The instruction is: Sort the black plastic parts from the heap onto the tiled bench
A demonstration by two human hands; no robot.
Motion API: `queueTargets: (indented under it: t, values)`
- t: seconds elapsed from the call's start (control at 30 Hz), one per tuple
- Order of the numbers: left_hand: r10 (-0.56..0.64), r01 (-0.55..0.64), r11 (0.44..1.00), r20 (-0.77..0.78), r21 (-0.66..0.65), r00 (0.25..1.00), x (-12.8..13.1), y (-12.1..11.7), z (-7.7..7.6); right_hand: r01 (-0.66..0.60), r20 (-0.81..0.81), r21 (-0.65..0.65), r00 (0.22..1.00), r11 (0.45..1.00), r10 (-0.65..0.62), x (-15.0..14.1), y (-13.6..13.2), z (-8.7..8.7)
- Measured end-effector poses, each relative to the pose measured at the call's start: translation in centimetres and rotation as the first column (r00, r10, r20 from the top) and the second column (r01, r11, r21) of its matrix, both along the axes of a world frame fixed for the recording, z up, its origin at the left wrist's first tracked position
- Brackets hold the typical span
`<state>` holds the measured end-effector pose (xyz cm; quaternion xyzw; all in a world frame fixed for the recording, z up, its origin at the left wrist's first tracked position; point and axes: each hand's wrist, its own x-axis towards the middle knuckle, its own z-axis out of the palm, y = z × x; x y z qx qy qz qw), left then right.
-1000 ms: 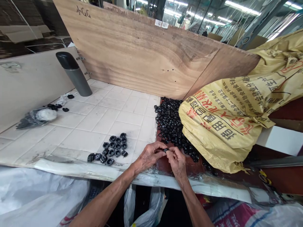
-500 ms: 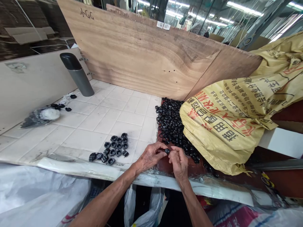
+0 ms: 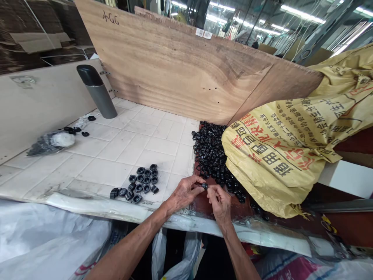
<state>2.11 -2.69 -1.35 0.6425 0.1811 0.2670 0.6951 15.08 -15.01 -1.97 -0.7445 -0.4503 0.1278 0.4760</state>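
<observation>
Between the thumb and fingers of my left hand [image 3: 186, 190] is a small black plastic cap [image 3: 204, 186], held above the front of the bench. My right hand [image 3: 220, 199] is beside it, fingers curled and pinched close to the cap's right side. Whatever those right fingertips hold, if anything, is hidden. Just behind both hands spreads a heap of small black plastic parts [image 3: 210, 155] on a dark red surface. To the left, a cluster of black caps [image 3: 146, 180] sits on the white tiles, some with their round openings up and a few tipped on their sides.
A yellow woven sack [image 3: 271, 155] lies over the heap's right side. On the left stand a grey bottle with a black lid [image 3: 100, 95] and a clear bag of dark pieces [image 3: 48, 144]. A wooden board [image 3: 180, 66] walls off the back; padded white wrapping [image 3: 110, 212] covers the front edge.
My right fingertips have shifted slightly and now show a little apart from the cap's visible end. The left hand keeps its hold, and the view has moved marginally.
</observation>
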Motion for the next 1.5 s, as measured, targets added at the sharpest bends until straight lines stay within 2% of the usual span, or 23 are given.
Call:
queueTargets:
  t: [0.13,0.23,0.4,0.6,0.7,0.87,0.93,1.03,1.1,1.17,1.23,1.27,1.33,1.37,1.43,1.47,1.5]
  values:
    - [0.013,-0.013,1.000,-0.019,0.020,1.000,0.0,0.1,0.1,-0.043,0.028,0.001,0.999,0.999,0.043,0.0,0.0,0.1]
    - [-0.005,0.005,1.000,-0.024,0.012,1.000,0.0,0.1,0.1,-0.031,0.020,0.052,0.999,0.998,0.030,0.0,0.0,-0.2]
    - [-0.021,0.020,0.999,-0.025,-0.025,0.999,0.0,0.0,-0.1,0.028,-0.045,0.004,0.999,1.000,-0.028,0.2,0.1,-0.7]
    - [-0.015,0.015,1.000,-0.021,-0.001,1.000,0.0,0.0,-0.2,0.017,-0.024,0.011,1.000,1.000,-0.016,0.1,0.0,-0.6]
    - [-0.035,0.034,0.999,-0.011,-0.024,0.999,0.0,0.0,-0.2,-0.011,-0.042,0.058,0.999,0.998,0.014,0.0,0.0,-0.5]
    - [-0.050,0.051,0.995,0.011,-0.084,0.999,0.0,0.0,0.0,-0.043,-0.044,0.060,0.998,0.997,0.046,-0.2,0.0,-0.3]
    - [-0.057,0.056,0.998,-0.013,-0.032,0.998,-0.1,0.1,0.1,-0.059,-0.047,0.050,0.997,0.997,0.061,-0.3,0.0,-0.2]
    - [-0.048,0.055,0.987,-0.052,0.152,0.998,-0.2,0.0,0.2,-0.062,-0.139,0.024,0.988,0.998,0.065,-0.3,0.1,-0.4]
    - [-0.039,0.059,0.950,-0.071,0.306,0.997,-0.4,-0.1,0.3,-0.075,-0.235,0.025,0.969,0.997,0.079,-0.2,0.2,-0.7]
    - [-0.034,0.068,0.889,-0.084,0.452,0.996,-0.9,-0.2,0.5,-0.113,-0.314,0.021,0.943,0.993,0.113,-0.2,0.3,-0.8]
    - [-0.014,0.082,0.813,-0.121,0.576,0.993,-2.0,0.0,0.7,-0.130,-0.312,0.002,0.942,0.992,0.124,-0.3,0.3,-0.8]
    - [0.020,0.084,0.770,-0.155,0.632,0.988,-2.7,0.3,0.9,-0.097,-0.270,-0.005,0.958,0.995,0.092,-0.3,0.3,-0.7]
    - [0.166,0.068,0.666,-0.237,0.742,0.957,-4.3,1.0,1.1,0.094,-0.127,0.036,0.988,0.995,-0.089,-0.1,0.2,-0.7]
    - [0.271,0.054,0.601,-0.266,0.797,0.925,-5.0,1.5,1.2,0.234,-0.049,0.091,0.972,0.968,-0.230,0.1,0.1,-0.8]
    - [0.468,0.019,0.456,-0.258,0.890,0.846,-5.8,1.9,1.3,0.485,0.068,0.209,0.859,0.849,-0.507,0.5,-0.1,-1.0]
    - [0.530,0.004,0.398,-0.234,0.917,0.815,-5.8,1.9,1.3,0.561,0.119,0.240,0.793,0.792,-0.598,0.8,-0.1,-1.1]
    - [0.560,-0.011,0.365,-0.210,0.931,0.801,-5.4,1.6,1.3,0.599,0.176,0.241,0.746,0.763,-0.642,1.0,-0.1,-1.3]
